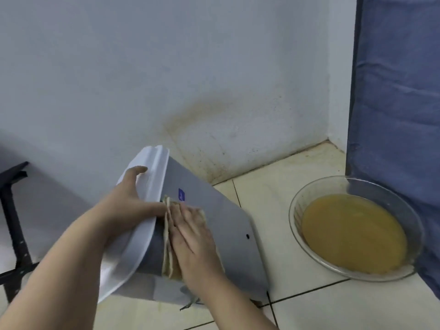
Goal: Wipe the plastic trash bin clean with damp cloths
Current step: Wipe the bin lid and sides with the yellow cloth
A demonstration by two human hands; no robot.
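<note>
A grey plastic trash bin (pixel 226 225) with a white lid (pixel 142 186) is tipped over toward me on the tiled floor. My left hand (pixel 126 203) grips the white lid rim, thumb on the near edge and fingers over the top. My right hand (pixel 192 239) lies flat with straight fingers on a folded beige cloth (pixel 167 256), pressing it against the bin's grey side just below the lid. A small blue sticker (pixel 181 194) shows on the bin above the cloth.
A glass bowl (pixel 357 184) of murky yellow water stands on the floor to the right. Blue fabric (pixel 395 115) hangs at the far right. A stained white wall stands behind the bin. A black metal frame (pixel 14 222) is at the left.
</note>
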